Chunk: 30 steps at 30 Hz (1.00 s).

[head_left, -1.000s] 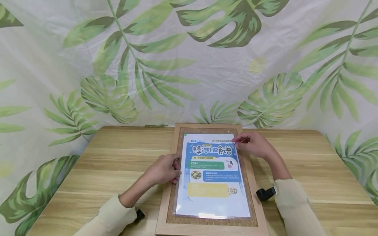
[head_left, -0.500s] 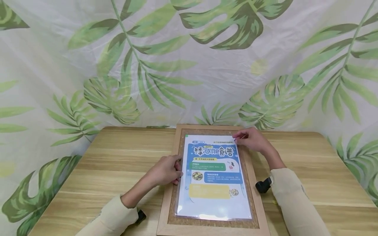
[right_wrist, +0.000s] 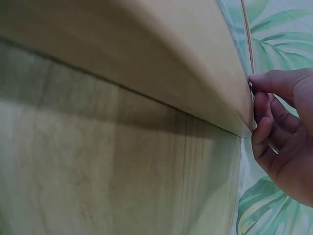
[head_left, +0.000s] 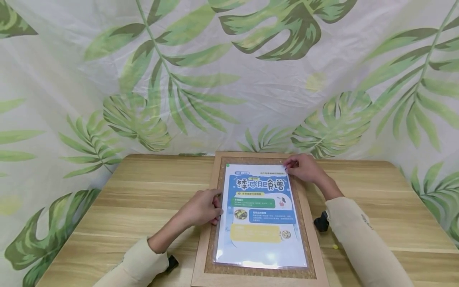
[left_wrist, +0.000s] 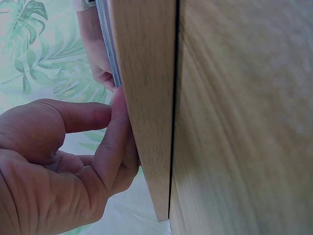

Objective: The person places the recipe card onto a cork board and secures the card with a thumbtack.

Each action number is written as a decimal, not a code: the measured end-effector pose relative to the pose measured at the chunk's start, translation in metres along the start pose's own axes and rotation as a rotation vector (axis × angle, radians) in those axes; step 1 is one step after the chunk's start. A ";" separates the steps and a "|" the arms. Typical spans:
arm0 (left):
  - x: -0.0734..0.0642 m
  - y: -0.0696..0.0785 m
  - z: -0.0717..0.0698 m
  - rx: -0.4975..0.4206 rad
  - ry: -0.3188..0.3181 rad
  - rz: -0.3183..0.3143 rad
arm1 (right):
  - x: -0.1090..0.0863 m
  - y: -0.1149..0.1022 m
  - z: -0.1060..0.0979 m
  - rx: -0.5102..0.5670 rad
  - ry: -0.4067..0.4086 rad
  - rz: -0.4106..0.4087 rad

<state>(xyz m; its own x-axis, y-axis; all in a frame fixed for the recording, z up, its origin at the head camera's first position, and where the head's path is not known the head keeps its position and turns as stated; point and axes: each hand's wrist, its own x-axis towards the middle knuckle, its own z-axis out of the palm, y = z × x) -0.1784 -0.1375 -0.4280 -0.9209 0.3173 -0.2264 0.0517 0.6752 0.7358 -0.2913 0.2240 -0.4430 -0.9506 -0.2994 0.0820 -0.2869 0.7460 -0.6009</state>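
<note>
Wooden edges bound the frame [head_left: 258, 280], with worktop [head_left: 129, 207] opening out left and right; inside, the sheet [head_left: 259, 253] lies flat on cork [head_left: 251, 160]. Left hand [head_left: 201, 208], fingers bent, touches the frame by the sheet's left edge; I cannot tell whether it grips. Right hand [head_left: 305, 169] pinches a small dark thing [head_left: 286, 169] at the far right corner, slightly farther than a second ago.

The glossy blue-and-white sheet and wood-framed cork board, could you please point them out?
Glossy blue-and-white sheet [head_left: 263, 215], head view: blue text box.
Wood-framed cork board [head_left: 259, 280], head view: bottom rail.
</note>
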 end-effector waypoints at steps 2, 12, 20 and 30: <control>0.000 0.000 0.000 0.002 0.001 -0.003 | 0.002 0.001 0.000 -0.007 -0.005 -0.006; 0.000 0.001 0.000 0.013 0.003 -0.001 | 0.009 0.004 -0.001 -0.025 -0.036 -0.023; 0.000 0.001 0.000 0.007 0.006 0.002 | 0.011 0.002 -0.005 -0.037 -0.048 -0.033; 0.000 0.001 0.000 0.008 0.008 -0.002 | 0.014 0.002 -0.005 -0.059 -0.043 -0.042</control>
<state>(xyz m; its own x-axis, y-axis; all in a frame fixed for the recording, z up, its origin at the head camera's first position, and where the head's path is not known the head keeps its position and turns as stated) -0.1785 -0.1371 -0.4270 -0.9240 0.3108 -0.2228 0.0533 0.6814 0.7299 -0.3057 0.2243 -0.4388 -0.9318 -0.3559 0.0712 -0.3344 0.7656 -0.5495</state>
